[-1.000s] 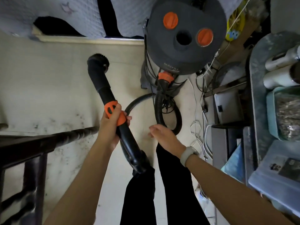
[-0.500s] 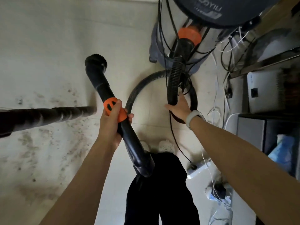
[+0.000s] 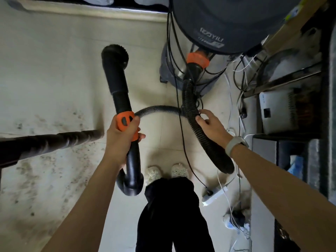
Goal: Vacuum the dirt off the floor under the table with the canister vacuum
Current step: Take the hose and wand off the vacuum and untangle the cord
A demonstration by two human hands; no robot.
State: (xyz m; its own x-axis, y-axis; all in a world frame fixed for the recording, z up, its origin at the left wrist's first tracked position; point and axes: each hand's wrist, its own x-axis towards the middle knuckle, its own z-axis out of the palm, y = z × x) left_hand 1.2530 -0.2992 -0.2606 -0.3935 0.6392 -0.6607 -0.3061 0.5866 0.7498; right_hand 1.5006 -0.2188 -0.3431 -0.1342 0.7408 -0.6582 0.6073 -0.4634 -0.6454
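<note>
The dark canister vacuum (image 3: pixel 218 24) stands on the floor at the top, with an orange hose fitting (image 3: pixel 197 58). Its ribbed black hose (image 3: pixel 189 99) loops down and round to the black wand (image 3: pixel 121 99). My left hand (image 3: pixel 123 140) grips the wand's orange collar, and the round nozzle (image 3: pixel 114 53) points away from me above the floor. My right hand (image 3: pixel 211 124) lies on the hose below the fitting, thumb and fingers curled round it. Dark dirt specks (image 3: pixel 45 164) cover the pale floor at the left, around a dark table rail (image 3: pixel 45 142).
A black power cord (image 3: pixel 183 142) runs from the canister to a white power strip (image 3: pixel 215 195) by my shoes (image 3: pixel 166 172). Shelves with a white box (image 3: pixel 276 111) and loose cables fill the right side. A pale ledge (image 3: pixel 91 10) crosses the top.
My right hand reached forward from near my legs to the hose and now holds it. My left hand keeps its grip on the wand. The view has dipped toward the floor.
</note>
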